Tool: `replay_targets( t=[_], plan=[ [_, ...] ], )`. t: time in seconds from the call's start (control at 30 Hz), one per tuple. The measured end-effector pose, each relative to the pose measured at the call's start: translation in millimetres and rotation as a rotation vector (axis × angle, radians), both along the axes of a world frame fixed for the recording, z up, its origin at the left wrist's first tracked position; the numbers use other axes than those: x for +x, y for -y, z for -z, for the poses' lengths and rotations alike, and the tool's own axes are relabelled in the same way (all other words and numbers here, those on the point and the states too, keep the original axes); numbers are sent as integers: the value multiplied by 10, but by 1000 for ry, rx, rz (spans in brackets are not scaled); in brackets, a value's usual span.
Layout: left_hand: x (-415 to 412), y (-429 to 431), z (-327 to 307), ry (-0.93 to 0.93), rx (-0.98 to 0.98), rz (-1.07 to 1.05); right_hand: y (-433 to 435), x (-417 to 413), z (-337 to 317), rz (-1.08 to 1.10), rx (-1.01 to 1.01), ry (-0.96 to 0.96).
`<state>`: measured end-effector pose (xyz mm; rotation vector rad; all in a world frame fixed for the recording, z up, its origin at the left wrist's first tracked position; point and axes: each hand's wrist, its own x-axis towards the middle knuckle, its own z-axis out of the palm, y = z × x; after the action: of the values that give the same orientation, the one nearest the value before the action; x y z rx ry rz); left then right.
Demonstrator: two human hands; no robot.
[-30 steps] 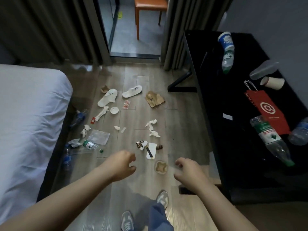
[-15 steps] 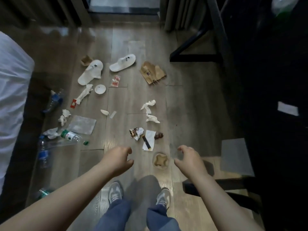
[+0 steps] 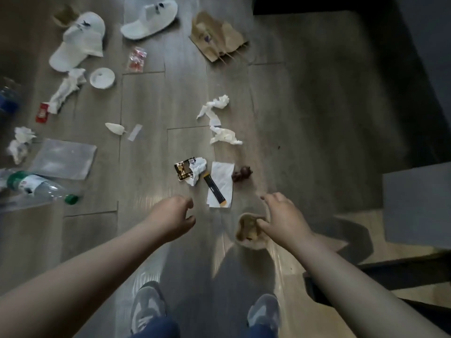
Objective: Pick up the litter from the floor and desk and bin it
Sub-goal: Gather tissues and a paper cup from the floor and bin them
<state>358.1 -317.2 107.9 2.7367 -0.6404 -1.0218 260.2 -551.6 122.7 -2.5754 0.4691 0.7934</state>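
Brown paper cup (image 3: 247, 231) is lying lower centre-right of frame, light and crushable, I'm guessing; my right hand (image 3: 284, 220) is hovering loosely spread at its rim, gripping nothing; a gentle rim pinch is looking best; my left hand (image 3: 174, 217) is hanging loosely curled, empty.

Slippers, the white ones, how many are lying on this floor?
2. One slipper lies far left, just above a round white lid; the second slipper lies beside it, between it and the brown paper bag. More could lie outside the picture.
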Motion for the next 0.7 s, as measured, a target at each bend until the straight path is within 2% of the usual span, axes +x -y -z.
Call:
replay_targets(
  t=[0.17, 0.33, 0.43, 0.57, 0.7],
  plan=[
    [-53, -14, 1003, 52, -12, 275, 6, 143, 926, -181, -9, 15],
    [223, 74, 1545, 156, -16, 384, 113, 484, 1394, -276, -77, 165],
    [350, 49, 1523, 216, 4, 416, 158, 461, 1419, -334, -107, 158],
    [265, 6, 1302, 225, 8, 344, 136, 425, 1222, -258, -121, 168],
    [231, -10, 1318, 227, -12, 340, 165, 584, 1330, -272, -157, 191]
  ],
)
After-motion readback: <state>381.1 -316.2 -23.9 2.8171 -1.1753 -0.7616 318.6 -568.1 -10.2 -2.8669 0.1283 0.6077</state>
